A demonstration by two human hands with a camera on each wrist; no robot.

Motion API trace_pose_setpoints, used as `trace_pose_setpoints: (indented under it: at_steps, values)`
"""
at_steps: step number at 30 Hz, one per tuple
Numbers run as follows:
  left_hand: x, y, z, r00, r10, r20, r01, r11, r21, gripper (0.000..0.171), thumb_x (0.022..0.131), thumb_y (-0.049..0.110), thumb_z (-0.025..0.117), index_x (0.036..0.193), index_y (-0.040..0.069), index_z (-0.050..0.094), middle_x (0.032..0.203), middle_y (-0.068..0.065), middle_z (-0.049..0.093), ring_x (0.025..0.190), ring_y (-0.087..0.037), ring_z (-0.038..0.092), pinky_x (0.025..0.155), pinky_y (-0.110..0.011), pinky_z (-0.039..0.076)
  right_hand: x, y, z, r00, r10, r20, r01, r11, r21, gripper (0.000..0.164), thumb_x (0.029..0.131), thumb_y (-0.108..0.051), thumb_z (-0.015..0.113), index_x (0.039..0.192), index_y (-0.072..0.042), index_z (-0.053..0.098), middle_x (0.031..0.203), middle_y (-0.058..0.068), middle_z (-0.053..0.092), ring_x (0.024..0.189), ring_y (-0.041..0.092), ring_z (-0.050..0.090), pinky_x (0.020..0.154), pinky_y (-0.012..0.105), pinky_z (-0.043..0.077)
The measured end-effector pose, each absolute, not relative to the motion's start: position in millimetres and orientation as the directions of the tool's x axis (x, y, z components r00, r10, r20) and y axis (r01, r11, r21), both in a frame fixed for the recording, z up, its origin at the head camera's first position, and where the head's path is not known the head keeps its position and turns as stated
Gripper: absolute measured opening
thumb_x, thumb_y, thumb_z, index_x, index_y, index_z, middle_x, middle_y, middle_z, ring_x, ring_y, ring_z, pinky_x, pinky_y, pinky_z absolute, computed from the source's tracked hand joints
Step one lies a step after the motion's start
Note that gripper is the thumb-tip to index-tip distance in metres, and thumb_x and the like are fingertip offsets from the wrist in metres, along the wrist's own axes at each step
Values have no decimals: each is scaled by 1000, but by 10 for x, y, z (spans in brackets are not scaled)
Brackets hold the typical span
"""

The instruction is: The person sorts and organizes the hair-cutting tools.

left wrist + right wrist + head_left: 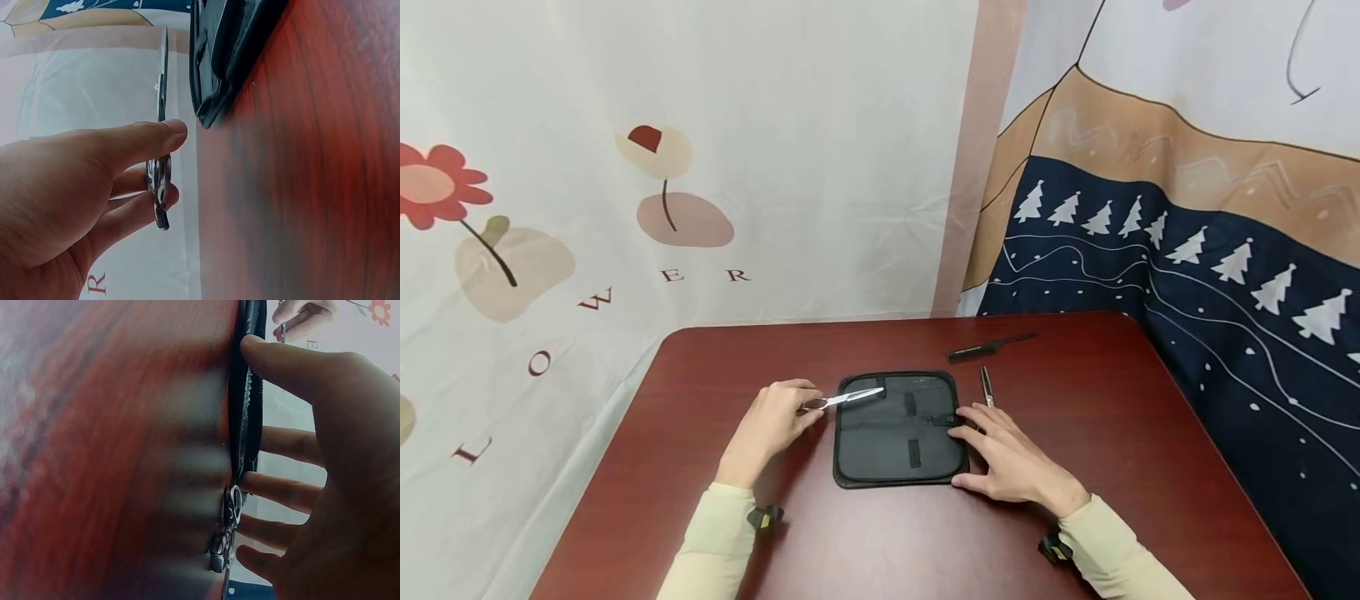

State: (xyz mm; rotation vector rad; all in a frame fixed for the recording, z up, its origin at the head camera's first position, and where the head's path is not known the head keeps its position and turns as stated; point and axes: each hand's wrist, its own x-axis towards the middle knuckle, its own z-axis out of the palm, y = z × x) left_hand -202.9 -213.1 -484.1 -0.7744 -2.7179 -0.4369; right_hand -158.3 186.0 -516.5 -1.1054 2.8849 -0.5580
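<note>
My left hand point(777, 423) pinches a pair of silver scissors point(853, 397) by the handle rings, blades pointing right over the far left part of a black zip case point(876, 454). In the left wrist view the scissors point(162, 97) stand between thumb and fingers, apart from the case. The case lies open on the table, small dark loops on its inner face. My right hand point(1011, 458) rests on its right edge, fingers spread. Beside those fingers lies a second metal tool point(987, 385); the right wrist view shows its ring handles point(232, 506), looking like scissors.
A black comb point(988, 348) with a thin tail lies near the far edge of the reddish-brown table point(737, 358). Behind the table hang a white curtain with flowers point(820, 167) and a dark blue cloth with white trees point(1210, 308).
</note>
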Motion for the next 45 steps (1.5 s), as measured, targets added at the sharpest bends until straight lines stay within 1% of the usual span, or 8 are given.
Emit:
trace_pose_setpoints:
  at_steps: [5, 12, 23, 29, 35, 41, 45]
  values:
    - [-2046, -2189, -4836, -831, 459, 314, 536, 813, 228, 17, 80, 10, 87, 96, 6, 83, 95, -5, 76, 77, -20, 72, 67, -41, 61, -1565, 1852, -5174, -754, -645, 128, -645, 688, -333, 65, 87, -53, 77, 136, -11, 67, 154, 19, 45, 143, 42, 32, 116, 62, 28]
    - [-2070, -2219, -4848, -853, 447, 272, 508, 831, 228, 15, 81, 10, 86, 95, 8, 83, 94, -3, 77, 78, -20, 73, 68, -40, 61, -1558, 1843, -5169, -755, -645, 120, -642, 690, -334, 65, 86, -52, 77, 136, -11, 67, 154, 19, 45, 143, 42, 32, 116, 62, 28]
    - [-2093, -2207, -4904, -875, 427, 228, 476, 844, 245, 13, 82, 9, 85, 95, 8, 83, 96, -5, 77, 81, -20, 72, 71, -39, 62, -1553, 1830, -5193, -756, -641, 132, -644, 690, -330, 65, 86, -53, 77, 136, -12, 67, 154, 18, 45, 143, 41, 33, 116, 60, 30]
    - [-2149, -2169, -4914, -866, 441, 235, 491, 841, 228, 13, 84, 9, 84, 97, 9, 84, 98, -5, 76, 84, -19, 72, 73, -38, 61, -1559, 1832, -5196, -752, -644, 140, -647, 680, -345, 64, 86, -52, 78, 135, -11, 68, 153, 20, 45, 143, 42, 33, 115, 60, 31]
    - [-2202, -2075, -4892, -848, 476, 235, 523, 824, 217, 14, 84, 9, 83, 98, 10, 84, 100, -4, 76, 88, -20, 71, 77, -40, 60, -1565, 1837, -5189, -752, -645, 136, -647, 681, -343, 64, 86, -53, 78, 135, -12, 68, 154, 20, 45, 143, 41, 33, 115, 60, 31]
    - [-2231, -1963, -4857, -851, 478, 215, 520, 823, 229, 17, 86, 9, 82, 103, 8, 83, 103, -6, 76, 88, -21, 71, 76, -40, 60, -1566, 1836, -5199, -753, -645, 129, -645, 686, -337, 65, 86, -53, 77, 135, -12, 68, 154, 19, 45, 144, 40, 33, 116, 59, 31]
    - [-2239, -1910, -4860, -857, 473, 204, 510, 834, 212, 18, 86, 11, 82, 104, 8, 82, 106, -7, 76, 90, -22, 72, 77, -41, 60, -1562, 1835, -5206, -752, -646, 130, -646, 683, -341, 65, 86, -52, 78, 135, -11, 68, 154, 20, 45, 143, 40, 33, 115, 59, 31]
